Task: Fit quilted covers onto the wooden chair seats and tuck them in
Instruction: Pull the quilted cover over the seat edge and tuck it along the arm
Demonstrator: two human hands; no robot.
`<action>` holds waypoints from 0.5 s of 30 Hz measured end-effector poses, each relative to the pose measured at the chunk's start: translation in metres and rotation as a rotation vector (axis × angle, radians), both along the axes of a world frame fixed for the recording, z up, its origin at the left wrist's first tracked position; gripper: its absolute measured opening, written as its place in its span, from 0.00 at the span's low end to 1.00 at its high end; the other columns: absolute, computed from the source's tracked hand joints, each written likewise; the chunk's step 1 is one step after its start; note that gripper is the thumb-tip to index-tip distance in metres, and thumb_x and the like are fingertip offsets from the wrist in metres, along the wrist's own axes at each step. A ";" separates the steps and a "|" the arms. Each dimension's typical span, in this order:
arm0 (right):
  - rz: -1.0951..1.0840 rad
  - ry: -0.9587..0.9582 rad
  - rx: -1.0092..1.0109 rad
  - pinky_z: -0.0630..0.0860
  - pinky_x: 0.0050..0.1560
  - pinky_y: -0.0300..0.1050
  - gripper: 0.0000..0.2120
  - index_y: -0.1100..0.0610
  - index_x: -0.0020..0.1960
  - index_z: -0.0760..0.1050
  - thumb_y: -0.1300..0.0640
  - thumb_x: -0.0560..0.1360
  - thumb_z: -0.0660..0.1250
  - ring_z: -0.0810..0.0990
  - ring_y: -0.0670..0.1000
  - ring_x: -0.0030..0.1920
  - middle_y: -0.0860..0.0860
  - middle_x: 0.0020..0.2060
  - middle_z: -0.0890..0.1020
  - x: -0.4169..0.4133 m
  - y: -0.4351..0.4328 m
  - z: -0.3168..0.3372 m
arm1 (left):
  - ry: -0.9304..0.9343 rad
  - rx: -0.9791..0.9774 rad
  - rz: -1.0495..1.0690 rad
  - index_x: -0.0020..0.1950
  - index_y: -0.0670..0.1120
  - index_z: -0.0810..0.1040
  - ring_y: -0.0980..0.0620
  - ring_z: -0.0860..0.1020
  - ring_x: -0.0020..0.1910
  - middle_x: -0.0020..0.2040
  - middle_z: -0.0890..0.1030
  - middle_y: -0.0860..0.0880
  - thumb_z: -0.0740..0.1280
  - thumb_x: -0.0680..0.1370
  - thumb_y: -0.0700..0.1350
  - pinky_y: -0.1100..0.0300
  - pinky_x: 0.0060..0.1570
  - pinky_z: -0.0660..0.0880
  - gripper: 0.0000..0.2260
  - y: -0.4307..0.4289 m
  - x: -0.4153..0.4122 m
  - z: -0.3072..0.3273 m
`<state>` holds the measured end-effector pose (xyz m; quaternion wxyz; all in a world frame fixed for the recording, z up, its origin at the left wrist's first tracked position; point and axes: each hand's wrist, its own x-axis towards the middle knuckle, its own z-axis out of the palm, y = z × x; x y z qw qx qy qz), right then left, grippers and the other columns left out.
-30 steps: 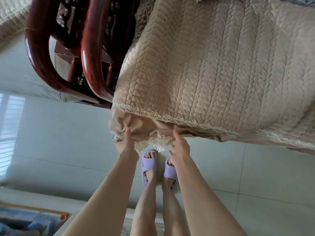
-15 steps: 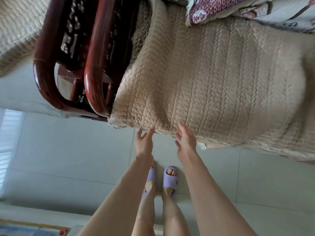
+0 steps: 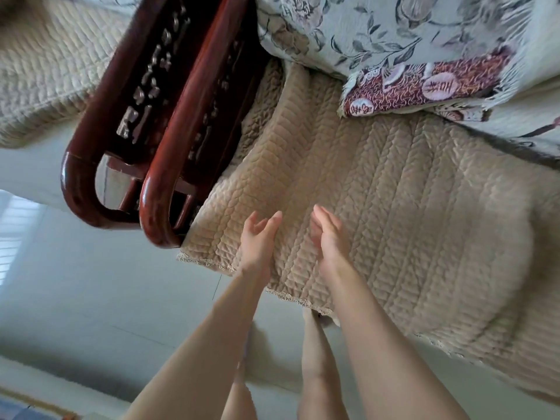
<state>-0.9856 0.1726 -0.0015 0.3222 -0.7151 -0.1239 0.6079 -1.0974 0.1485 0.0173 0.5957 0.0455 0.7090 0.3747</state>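
At the far left, the other cover (image 3: 45, 71), beige and quilted, lies over a neighbouring seat. Just beside it stand two dark red, glossy armrests (image 3: 91, 140), side by side, their curved ends pointing toward the pale tiled floor (image 3: 91, 298). Right of the armrests, the cover (image 3: 409, 222) lies spread across the chair seat, its left side bunched against the nearer armrest. Its lace trim (image 3: 206, 263) runs along the front edge, which hangs just over the seat front.

The left hand (image 3: 257, 241) is above the cover near that front edge, its fingers (image 3: 274, 219) straight and loosely spread, holding nothing. Close beside it, the right hand (image 3: 330, 237) has its palm turned toward the left one, its fingers (image 3: 321, 212) also straight and holding nothing. Whether either hand touches the quilting I cannot tell.

Behind the seat, at upper right, a pale floral throw (image 3: 394, 28) overlaps the cover's back edge, with a red patterned cushion (image 3: 424, 86) lying against it.
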 end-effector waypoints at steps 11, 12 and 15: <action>0.265 0.034 0.029 0.72 0.59 0.40 0.19 0.56 0.66 0.75 0.52 0.77 0.68 0.79 0.42 0.51 0.48 0.57 0.80 0.014 0.107 -0.003 | 0.067 -0.009 0.230 0.75 0.48 0.63 0.54 0.71 0.59 0.68 0.72 0.48 0.70 0.76 0.51 0.60 0.56 0.65 0.30 0.071 0.016 -0.001; 0.289 0.042 0.027 0.71 0.62 0.42 0.19 0.56 0.66 0.74 0.52 0.77 0.67 0.79 0.42 0.51 0.48 0.57 0.80 0.013 0.113 -0.003 | 0.089 -0.015 0.239 0.74 0.49 0.64 0.54 0.71 0.59 0.68 0.72 0.49 0.70 0.76 0.52 0.61 0.55 0.65 0.29 0.074 0.014 -0.001; 0.363 0.052 0.038 0.69 0.67 0.46 0.19 0.56 0.66 0.74 0.51 0.77 0.68 0.78 0.44 0.56 0.48 0.58 0.80 0.004 0.131 -0.004 | 0.206 -0.001 0.221 0.73 0.49 0.66 0.55 0.72 0.61 0.67 0.72 0.50 0.69 0.76 0.53 0.65 0.53 0.68 0.27 0.081 0.005 -0.005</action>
